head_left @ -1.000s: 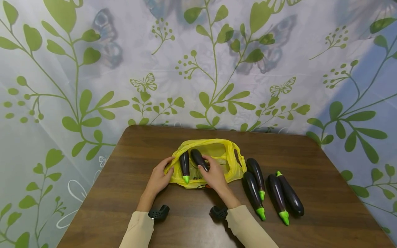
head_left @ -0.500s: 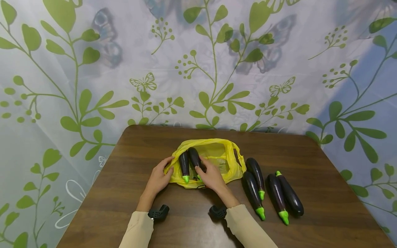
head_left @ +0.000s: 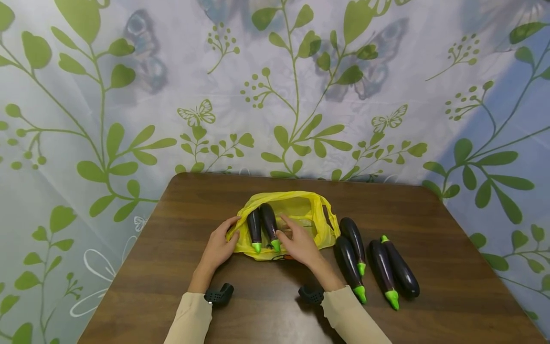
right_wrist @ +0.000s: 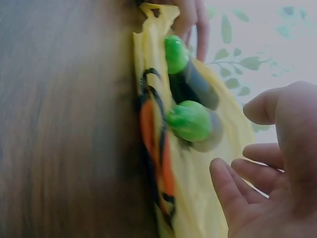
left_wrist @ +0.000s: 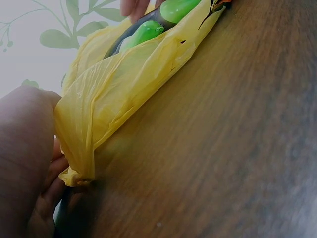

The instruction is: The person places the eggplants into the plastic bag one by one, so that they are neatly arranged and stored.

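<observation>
A yellow plastic bag (head_left: 283, 197) lies on the table with its mouth facing me. Inside it, two dark eggplants rest side by side, the left eggplant (head_left: 254, 225) and the right eggplant (head_left: 268, 221), their green stem ends toward the opening. My left hand (head_left: 220, 243) grips the bag's left edge; the left wrist view shows the yellow plastic (left_wrist: 77, 134) between thumb and fingers. Just right of the right eggplant is my right hand (head_left: 298, 241), at the bag's mouth. In the right wrist view its fingers (right_wrist: 225, 191) are spread, with nothing between them and the thumb.
Several more eggplants lie on the table right of the bag, one pair (head_left: 347, 260) close beside it and another pair (head_left: 381, 267) farther right. The brown table (head_left: 206, 196) ends at a patterned cloth backdrop (head_left: 240, 119).
My right hand has moved the right eggplant leftward against the other one inside the bag, then let go and drawn back to the right. The left hand has stayed at the bag's edge.
</observation>
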A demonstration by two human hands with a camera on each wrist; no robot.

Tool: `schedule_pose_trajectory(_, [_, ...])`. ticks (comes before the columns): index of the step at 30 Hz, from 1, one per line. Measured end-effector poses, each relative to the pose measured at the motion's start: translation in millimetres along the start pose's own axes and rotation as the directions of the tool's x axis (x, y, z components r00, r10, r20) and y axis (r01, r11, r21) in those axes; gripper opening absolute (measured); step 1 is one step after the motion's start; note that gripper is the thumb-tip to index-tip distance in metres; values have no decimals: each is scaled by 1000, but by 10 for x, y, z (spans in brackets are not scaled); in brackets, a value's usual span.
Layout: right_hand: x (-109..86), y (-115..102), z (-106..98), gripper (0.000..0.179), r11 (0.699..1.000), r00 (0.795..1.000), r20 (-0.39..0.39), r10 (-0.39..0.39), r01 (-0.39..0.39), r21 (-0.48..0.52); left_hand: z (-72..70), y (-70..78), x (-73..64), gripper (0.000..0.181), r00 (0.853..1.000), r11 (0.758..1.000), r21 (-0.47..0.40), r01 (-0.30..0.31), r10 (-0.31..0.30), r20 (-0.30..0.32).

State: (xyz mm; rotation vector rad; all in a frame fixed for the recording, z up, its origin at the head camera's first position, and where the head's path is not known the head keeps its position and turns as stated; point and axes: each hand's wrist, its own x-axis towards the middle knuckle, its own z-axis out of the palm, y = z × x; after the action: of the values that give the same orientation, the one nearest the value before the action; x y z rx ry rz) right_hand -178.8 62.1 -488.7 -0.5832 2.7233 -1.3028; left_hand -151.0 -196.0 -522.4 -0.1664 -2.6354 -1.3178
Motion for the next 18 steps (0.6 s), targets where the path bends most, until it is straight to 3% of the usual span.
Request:
schedule_pose_trajectory(4, [-63, -23, -135, 52, 999, 999, -38, -32, 32, 3, -8, -1, 10, 41, 1000, 1000, 5, -6, 6, 4])
schedule_pose_trajectory(11, [-206, -77, -344, 50, 1000, 998, -51, -22, 23, 21, -20, 20, 11, 41, 1000, 1000, -1, -4, 4, 4])
schedule_pose_trajectory(18, [-301, -44, -475, 49, 999, 996, -79, -52, 50, -22, -15, 27, 6, 41, 1000, 1000, 3, 11, -11, 13])
